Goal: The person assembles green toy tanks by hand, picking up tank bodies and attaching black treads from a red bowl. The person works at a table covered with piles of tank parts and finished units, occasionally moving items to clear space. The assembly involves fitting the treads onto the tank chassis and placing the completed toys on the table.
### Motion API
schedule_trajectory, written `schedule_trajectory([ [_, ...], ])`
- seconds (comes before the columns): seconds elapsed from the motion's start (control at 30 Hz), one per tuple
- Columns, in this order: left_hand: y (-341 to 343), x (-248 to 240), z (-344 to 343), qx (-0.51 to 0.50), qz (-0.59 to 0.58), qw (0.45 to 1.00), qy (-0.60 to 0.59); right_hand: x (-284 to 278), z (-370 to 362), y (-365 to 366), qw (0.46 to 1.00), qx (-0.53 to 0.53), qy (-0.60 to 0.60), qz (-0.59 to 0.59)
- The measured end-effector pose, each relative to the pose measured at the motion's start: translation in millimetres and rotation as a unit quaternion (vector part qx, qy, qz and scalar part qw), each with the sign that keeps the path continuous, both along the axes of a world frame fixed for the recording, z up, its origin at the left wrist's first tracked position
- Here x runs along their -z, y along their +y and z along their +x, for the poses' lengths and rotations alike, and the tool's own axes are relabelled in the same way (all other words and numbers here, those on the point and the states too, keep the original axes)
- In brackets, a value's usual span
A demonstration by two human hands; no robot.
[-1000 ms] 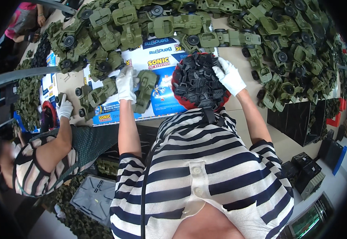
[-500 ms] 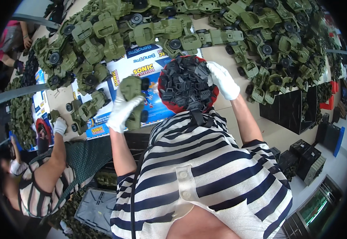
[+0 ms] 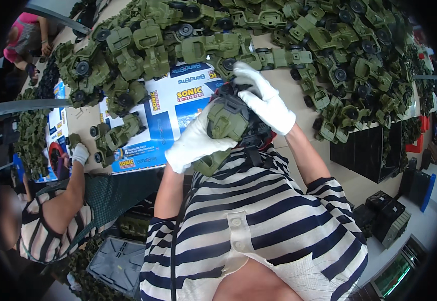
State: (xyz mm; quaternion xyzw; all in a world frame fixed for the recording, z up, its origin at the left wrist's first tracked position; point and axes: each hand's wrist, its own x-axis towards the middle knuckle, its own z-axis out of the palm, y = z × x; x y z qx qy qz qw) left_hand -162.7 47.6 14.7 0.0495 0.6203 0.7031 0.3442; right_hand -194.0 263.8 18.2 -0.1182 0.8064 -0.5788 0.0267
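Observation:
My white-gloved left hand [image 3: 191,144] is wrapped round a green toy jeep [image 3: 226,125], holding it tilted in front of my chest. Against its upper end sits a black plastic part [image 3: 235,105]. The gloved right hand [image 3: 271,105] is at that part, thumb and fingers curled over its far side; their tips are partly hidden. Beneath both hands, a red bowl of loose black parts [image 3: 259,131] is mostly covered by the jeep and my right hand.
Heaped green toy jeeps [image 3: 329,37] cover the far side of the table. Printed blue-and-white cardboard [image 3: 150,133] lies under my work, with a single jeep [image 3: 120,133] on its left. A co-worker's gloved hand [image 3: 80,153] is farther left. Black crates [image 3: 364,153] stand at right.
My left hand has brought the jeep right, over the bowl. The right hand has come off the bowl's right rim and moved left to the jeep, where a black part now shows.

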Motion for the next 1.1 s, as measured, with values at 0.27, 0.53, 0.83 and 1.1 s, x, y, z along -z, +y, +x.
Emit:
schedule_trajectory([
  [0.27, 7.0, -19.2, 6.8, -0.028, 0.093, 0.992, -0.08, 6.5, -16.1, 31.9, 0.975, -0.198, -0.026, -0.092],
  [0.53, 8.1, -26.8, 5.3, -0.046, 0.063, 0.991, -0.112, 14.4, -5.1, 32.4, 0.937, -0.117, -0.224, -0.24],
  [0.83, 11.2, -26.3, 4.5, -0.042, 0.038, 0.993, -0.102, 39.3, 4.3, 29.6, 0.859, -0.093, -0.319, -0.389],
  [1.1, 11.0, -25.8, 3.4, -0.059, 0.03, 0.992, -0.11, 43.6, 4.3, 28.9, 0.874, -0.096, -0.302, -0.369],
])
